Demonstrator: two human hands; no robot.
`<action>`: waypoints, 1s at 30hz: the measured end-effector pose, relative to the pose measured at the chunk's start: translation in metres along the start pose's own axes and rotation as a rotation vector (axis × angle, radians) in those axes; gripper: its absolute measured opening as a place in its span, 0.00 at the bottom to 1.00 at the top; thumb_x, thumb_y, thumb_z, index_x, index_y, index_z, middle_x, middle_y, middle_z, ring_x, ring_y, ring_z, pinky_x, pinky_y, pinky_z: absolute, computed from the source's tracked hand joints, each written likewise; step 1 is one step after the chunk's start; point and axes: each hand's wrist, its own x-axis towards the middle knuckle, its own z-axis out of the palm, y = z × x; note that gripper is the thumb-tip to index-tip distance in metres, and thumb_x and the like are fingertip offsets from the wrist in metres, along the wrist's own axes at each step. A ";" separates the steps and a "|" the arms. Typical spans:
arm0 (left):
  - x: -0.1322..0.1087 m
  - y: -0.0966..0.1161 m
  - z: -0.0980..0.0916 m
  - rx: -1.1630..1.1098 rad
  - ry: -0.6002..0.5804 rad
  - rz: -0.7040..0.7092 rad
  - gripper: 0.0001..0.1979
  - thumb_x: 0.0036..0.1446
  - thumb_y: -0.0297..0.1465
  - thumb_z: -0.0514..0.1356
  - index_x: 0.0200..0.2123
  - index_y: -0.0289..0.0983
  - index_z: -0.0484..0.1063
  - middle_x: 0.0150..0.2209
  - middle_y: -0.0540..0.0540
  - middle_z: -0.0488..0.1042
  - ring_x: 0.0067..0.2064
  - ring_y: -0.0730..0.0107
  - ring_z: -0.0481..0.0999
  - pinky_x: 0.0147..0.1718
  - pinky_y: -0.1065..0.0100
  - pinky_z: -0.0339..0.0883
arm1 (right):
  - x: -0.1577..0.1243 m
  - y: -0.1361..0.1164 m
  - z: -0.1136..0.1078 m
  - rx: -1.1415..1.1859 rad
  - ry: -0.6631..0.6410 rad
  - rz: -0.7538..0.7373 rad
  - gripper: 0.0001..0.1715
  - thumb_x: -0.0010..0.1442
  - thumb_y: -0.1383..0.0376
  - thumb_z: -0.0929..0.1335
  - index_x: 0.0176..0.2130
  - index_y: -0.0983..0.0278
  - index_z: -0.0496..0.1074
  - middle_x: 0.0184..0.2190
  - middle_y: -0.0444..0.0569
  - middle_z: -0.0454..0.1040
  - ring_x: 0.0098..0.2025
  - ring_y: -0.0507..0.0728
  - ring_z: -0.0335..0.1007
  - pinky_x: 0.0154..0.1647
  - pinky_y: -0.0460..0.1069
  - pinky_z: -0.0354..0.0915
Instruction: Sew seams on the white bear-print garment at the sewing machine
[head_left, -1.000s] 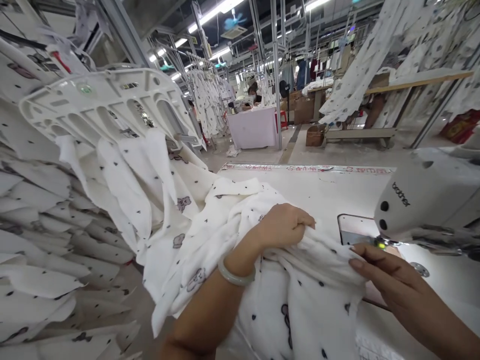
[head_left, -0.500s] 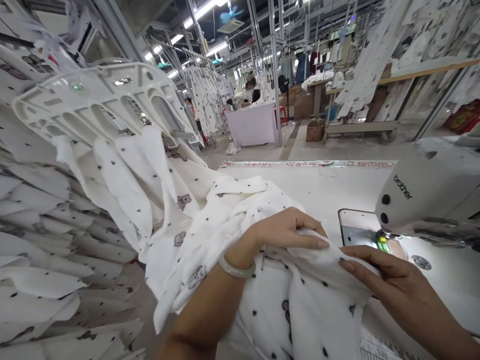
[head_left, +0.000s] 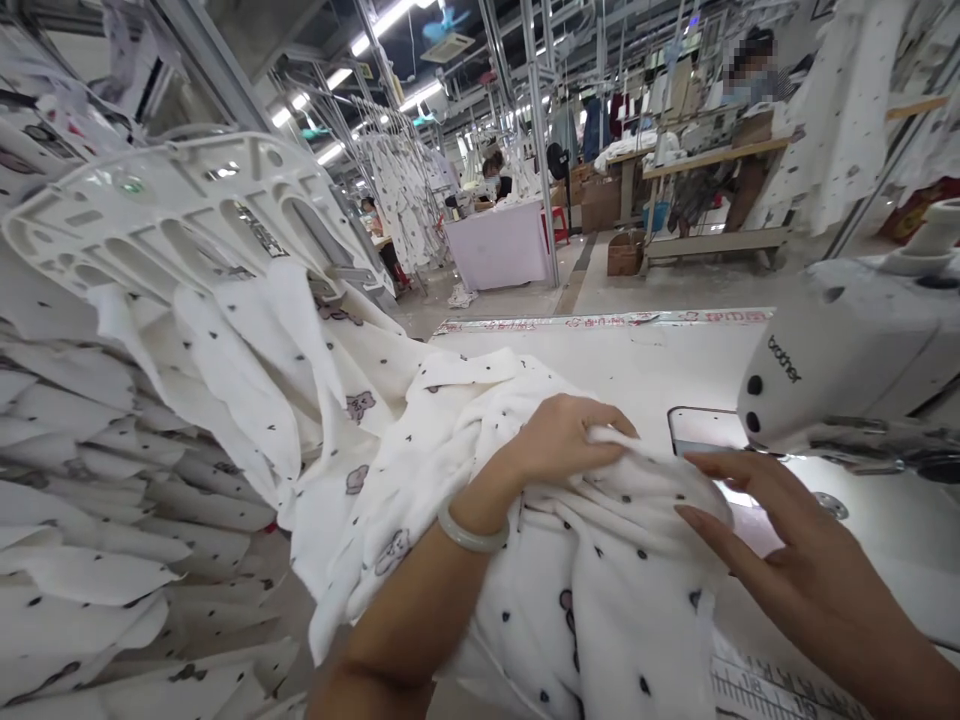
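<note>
A white fleecy cloth (head_left: 600, 600) with small dark marks and grey bear prints lies bunched before me, draping over the table's near edge. My left hand (head_left: 574, 435), with a pale bangle on the wrist, is closed on a fold of it. At the cloth's right edge is my right hand (head_left: 787, 545), thumb and forefinger spread apart around the edge without pinching it. Just beyond the right hand stands a white sewing machine (head_left: 862, 350) marked "brother"; my fingers partly hide its lit needle area.
A white slotted plastic hanger rack (head_left: 217, 170) holds more printed cloth at upper left. Stacked cut pieces (head_left: 82, 500) hang at far left. A printed ruler (head_left: 772, 690) is on the table (head_left: 660, 365) at lower right. Co-workers sit at machines farther back.
My right thumb and forefinger have spread and let go of the cloth's edge. The left hand has shifted slightly left and up with its fold. The view has turned slightly; a co-worker now shows at upper right.
</note>
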 end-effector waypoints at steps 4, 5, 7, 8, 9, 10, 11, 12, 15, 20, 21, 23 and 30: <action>0.024 -0.013 0.004 0.538 0.140 -0.015 0.12 0.65 0.29 0.60 0.49 0.40 0.79 0.49 0.46 0.82 0.52 0.61 0.79 0.51 0.64 0.70 | -0.035 -0.002 0.005 -0.150 -0.117 -0.336 0.20 0.68 0.51 0.67 0.57 0.46 0.75 0.53 0.47 0.80 0.51 0.63 0.79 0.43 0.54 0.78; 0.033 -0.017 0.004 0.613 0.134 -0.018 0.13 0.66 0.29 0.58 0.51 0.40 0.79 0.49 0.44 0.82 0.53 0.59 0.79 0.51 0.63 0.69 | -0.046 0.001 0.010 -0.142 -0.171 -0.428 0.20 0.69 0.53 0.67 0.58 0.44 0.74 0.52 0.44 0.81 0.48 0.60 0.81 0.41 0.52 0.79; 0.053 -0.024 0.000 0.675 0.110 -0.023 0.14 0.69 0.29 0.55 0.52 0.38 0.78 0.49 0.41 0.81 0.54 0.55 0.77 0.52 0.60 0.68 | -0.068 0.013 0.019 -0.098 -0.221 -0.647 0.24 0.67 0.51 0.68 0.61 0.43 0.73 0.49 0.40 0.83 0.45 0.60 0.83 0.38 0.53 0.81; 0.063 -0.027 -0.003 0.682 0.099 -0.026 0.15 0.70 0.28 0.53 0.52 0.38 0.77 0.49 0.39 0.80 0.55 0.54 0.76 0.53 0.58 0.67 | -0.077 0.021 0.022 -0.135 -0.260 -0.705 0.25 0.65 0.50 0.71 0.61 0.41 0.73 0.50 0.38 0.82 0.47 0.63 0.82 0.41 0.56 0.81; 0.074 -0.031 -0.006 0.694 0.090 -0.031 0.16 0.70 0.28 0.52 0.53 0.37 0.77 0.49 0.38 0.79 0.56 0.52 0.75 0.54 0.57 0.66 | -0.083 0.031 0.021 -0.176 -0.258 -0.702 0.25 0.65 0.50 0.71 0.61 0.41 0.73 0.53 0.38 0.81 0.50 0.65 0.81 0.45 0.60 0.81; 0.084 -0.034 -0.009 0.704 0.084 -0.039 0.17 0.71 0.27 0.51 0.54 0.36 0.77 0.50 0.37 0.78 0.57 0.51 0.74 0.55 0.55 0.65 | -0.086 0.042 0.017 -0.225 -0.258 -0.669 0.25 0.66 0.51 0.69 0.61 0.41 0.73 0.56 0.38 0.79 0.53 0.67 0.80 0.48 0.63 0.80; 0.093 -0.036 -0.012 0.709 0.079 -0.049 0.17 0.71 0.26 0.50 0.54 0.35 0.76 0.51 0.36 0.77 0.58 0.50 0.74 0.55 0.54 0.64 | -0.087 0.052 0.011 -0.297 -0.266 -0.581 0.23 0.67 0.52 0.68 0.61 0.39 0.73 0.59 0.38 0.76 0.58 0.69 0.76 0.53 0.66 0.77; 0.101 -0.037 -0.015 0.708 0.072 -0.060 0.17 0.71 0.26 0.51 0.54 0.34 0.76 0.51 0.34 0.76 0.58 0.48 0.73 0.56 0.53 0.64 | -0.087 0.063 0.002 -0.352 -0.316 -0.520 0.23 0.69 0.54 0.67 0.61 0.38 0.73 0.61 0.38 0.74 0.61 0.69 0.73 0.58 0.68 0.74; 0.113 -0.030 -0.019 0.677 0.024 -0.086 0.15 0.67 0.25 0.57 0.54 0.29 0.75 0.54 0.31 0.74 0.59 0.46 0.73 0.56 0.53 0.65 | -0.083 0.088 -0.027 -0.422 -0.355 -0.386 0.21 0.71 0.54 0.64 0.60 0.37 0.74 0.61 0.38 0.74 0.63 0.68 0.71 0.66 0.74 0.63; 0.074 0.021 -0.016 0.482 -0.190 -0.015 0.10 0.67 0.29 0.61 0.49 0.34 0.77 0.51 0.42 0.77 0.50 0.65 0.77 0.49 0.66 0.71 | -0.089 0.095 -0.035 -0.407 -0.278 -0.315 0.20 0.71 0.53 0.63 0.58 0.42 0.75 0.60 0.41 0.76 0.65 0.69 0.68 0.66 0.73 0.60; 0.057 0.034 -0.014 0.325 -0.304 0.026 0.09 0.68 0.31 0.61 0.48 0.34 0.77 0.48 0.43 0.78 0.46 0.67 0.78 0.46 0.68 0.72 | -0.091 0.090 -0.030 -0.406 -0.250 -0.298 0.19 0.71 0.52 0.63 0.57 0.43 0.76 0.59 0.42 0.78 0.65 0.69 0.68 0.66 0.74 0.59; 0.020 0.054 -0.006 0.073 -0.549 0.086 0.09 0.68 0.35 0.62 0.43 0.35 0.77 0.44 0.44 0.79 0.43 0.68 0.78 0.42 0.67 0.73 | -0.095 0.077 -0.020 -0.431 -0.206 -0.276 0.18 0.70 0.50 0.63 0.52 0.47 0.78 0.52 0.47 0.81 0.62 0.73 0.70 0.65 0.76 0.57; -0.094 0.063 0.012 0.344 -0.556 0.017 0.16 0.61 0.39 0.68 0.49 0.37 0.76 0.43 0.43 0.76 0.45 0.60 0.75 0.54 0.59 0.65 | -0.103 0.059 0.000 -0.378 -0.100 -0.328 0.29 0.72 0.50 0.55 0.46 0.51 0.81 0.61 0.58 0.72 0.67 0.84 0.57 0.61 0.87 0.43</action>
